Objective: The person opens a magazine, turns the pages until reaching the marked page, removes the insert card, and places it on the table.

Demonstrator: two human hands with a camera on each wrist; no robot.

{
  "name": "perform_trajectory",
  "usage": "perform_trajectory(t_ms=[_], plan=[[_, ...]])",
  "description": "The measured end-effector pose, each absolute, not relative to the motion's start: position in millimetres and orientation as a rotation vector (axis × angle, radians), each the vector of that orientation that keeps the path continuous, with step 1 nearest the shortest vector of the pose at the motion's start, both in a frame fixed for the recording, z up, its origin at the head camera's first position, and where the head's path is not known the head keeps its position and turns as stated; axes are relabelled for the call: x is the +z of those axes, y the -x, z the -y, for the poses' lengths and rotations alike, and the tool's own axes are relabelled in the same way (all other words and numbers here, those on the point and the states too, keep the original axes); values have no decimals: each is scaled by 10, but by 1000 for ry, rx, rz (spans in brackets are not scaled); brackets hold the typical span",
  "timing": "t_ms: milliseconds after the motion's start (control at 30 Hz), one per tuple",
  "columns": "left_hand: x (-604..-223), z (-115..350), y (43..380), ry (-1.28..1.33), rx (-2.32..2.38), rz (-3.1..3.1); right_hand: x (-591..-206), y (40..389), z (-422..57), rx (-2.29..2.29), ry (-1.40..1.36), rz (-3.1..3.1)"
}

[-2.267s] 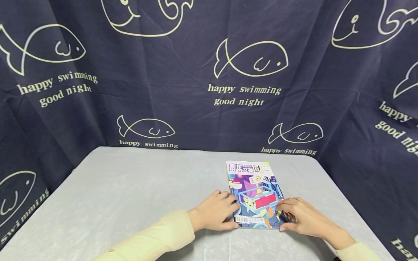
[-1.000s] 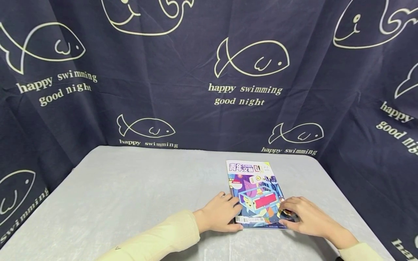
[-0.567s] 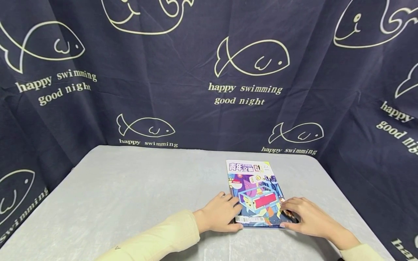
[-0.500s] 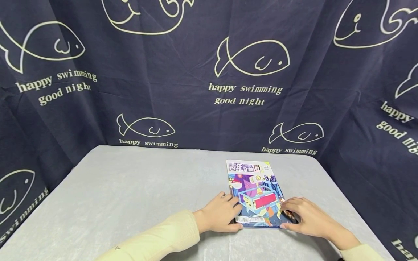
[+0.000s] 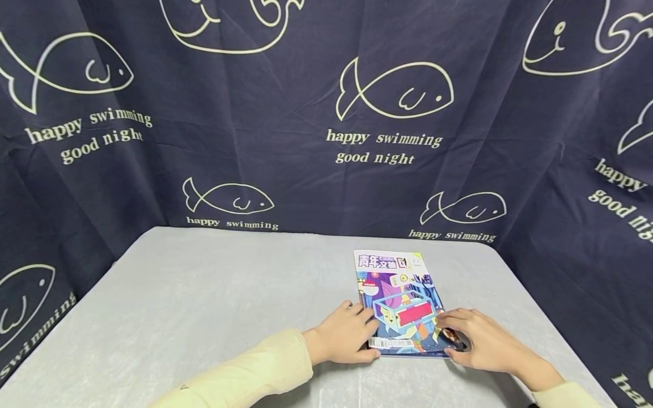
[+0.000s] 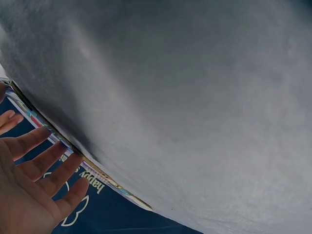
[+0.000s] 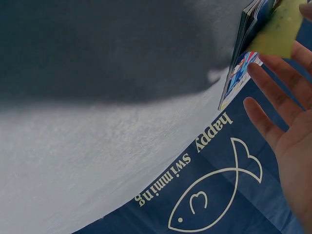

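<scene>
A magazine (image 5: pixel 400 306) with a purple and blue illustrated cover and a white title band lies face up on the grey-covered table. My left hand (image 5: pixel 344 334) rests along its left edge, fingertips over the cover and thumb at the lower left corner. In the left wrist view the left fingers (image 6: pixel 63 170) are nearly straight against that edge. My right hand (image 5: pixel 482 340) pinches the lower right edge between thumb and fingers, where some leaves bend upward. The right wrist view shows a yellowish leaf (image 7: pixel 278 31) raised beside the fingers, above the other pages.
The pale grey cloth of the table (image 5: pixel 214 300) spreads to the left of the magazine. A dark blue curtain (image 5: pixel 306 141) printed with fish and lettering hangs behind the table and along both sides. Cream sleeves (image 5: pixel 255 368) cover both forearms.
My left hand has shifted slightly right along the magazine's edge and then stayed. My right thumb and fingers have moved a little at the lower right corner; the magazine keeps its place.
</scene>
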State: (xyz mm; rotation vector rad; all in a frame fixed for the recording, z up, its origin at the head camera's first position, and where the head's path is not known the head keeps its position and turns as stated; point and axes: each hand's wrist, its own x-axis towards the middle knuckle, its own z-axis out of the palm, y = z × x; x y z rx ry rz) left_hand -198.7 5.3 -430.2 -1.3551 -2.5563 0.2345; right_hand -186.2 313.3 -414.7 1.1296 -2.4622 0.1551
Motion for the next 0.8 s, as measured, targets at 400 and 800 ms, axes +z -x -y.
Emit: perform_trajectory(t_ms=[400,800], plan=[[-4288,-46,1980,1346,237,2554,-4181,1909,-3143,152,-1131,2442],[-4310,-43,1988,1348,233,2543,-4160,1952,-3165,205,-1089,2425]])
